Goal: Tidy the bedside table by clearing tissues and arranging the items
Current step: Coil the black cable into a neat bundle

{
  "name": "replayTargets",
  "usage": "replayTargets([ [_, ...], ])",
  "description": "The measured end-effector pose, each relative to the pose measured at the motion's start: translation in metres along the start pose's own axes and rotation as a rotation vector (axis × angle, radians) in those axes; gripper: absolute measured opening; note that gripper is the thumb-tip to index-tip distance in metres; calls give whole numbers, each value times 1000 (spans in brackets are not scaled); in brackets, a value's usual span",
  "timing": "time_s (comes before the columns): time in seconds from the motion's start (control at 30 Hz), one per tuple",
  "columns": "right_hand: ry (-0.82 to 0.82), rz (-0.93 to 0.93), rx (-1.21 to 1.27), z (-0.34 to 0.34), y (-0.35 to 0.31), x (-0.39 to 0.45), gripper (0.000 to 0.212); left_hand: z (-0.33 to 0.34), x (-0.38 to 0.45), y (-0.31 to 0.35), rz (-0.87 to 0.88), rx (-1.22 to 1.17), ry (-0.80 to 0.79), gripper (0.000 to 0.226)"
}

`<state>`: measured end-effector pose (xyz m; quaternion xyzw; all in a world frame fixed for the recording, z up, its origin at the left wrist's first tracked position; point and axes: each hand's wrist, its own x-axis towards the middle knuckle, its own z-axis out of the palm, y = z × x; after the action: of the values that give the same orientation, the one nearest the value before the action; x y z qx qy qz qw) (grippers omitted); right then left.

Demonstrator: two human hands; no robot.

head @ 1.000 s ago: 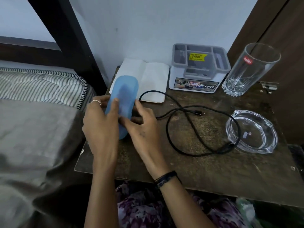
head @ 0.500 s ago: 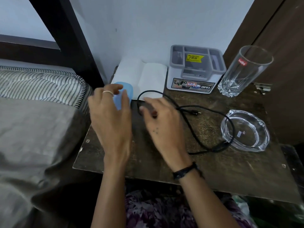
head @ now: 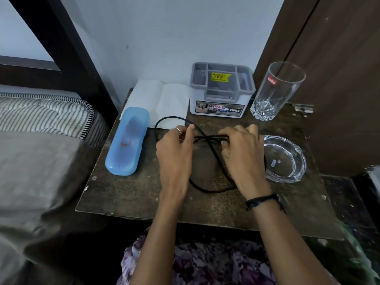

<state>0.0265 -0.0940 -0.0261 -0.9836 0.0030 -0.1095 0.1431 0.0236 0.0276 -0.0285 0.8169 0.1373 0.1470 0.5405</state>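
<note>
At the centre of the frame, on the bedside table (head: 133, 194), my left hand (head: 174, 157) and right hand (head: 242, 155) are both pinching the black cable (head: 213, 151), fingers curled around it. Left of them the blue case (head: 128, 140) is lying flat; beyond it the white tissues (head: 164, 99) are sitting beside the grey organizer (head: 222, 93).

Both forearms reach forward over the worktop's (head: 144, 202) near edge. The left hand (head: 174, 153) and right hand (head: 242, 153), palms down, curl their fingers (head: 190, 128) around the black cable (head: 211, 137) stretched between them.
</note>
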Motion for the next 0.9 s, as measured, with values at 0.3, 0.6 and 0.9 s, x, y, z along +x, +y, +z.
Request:
replayTargets([
  [0.3,-46,93,265,-5,7,-1,26,1,-1,-12,-12,257,-95,40],
  [0.6,-111,91,371,-2,0,-1,25,1,0,-6,-53,274,-154,57],
  [0.9,-93,-36,961,-16,-11,0,14,1,6,-3,-397,-622,-387,20],
])
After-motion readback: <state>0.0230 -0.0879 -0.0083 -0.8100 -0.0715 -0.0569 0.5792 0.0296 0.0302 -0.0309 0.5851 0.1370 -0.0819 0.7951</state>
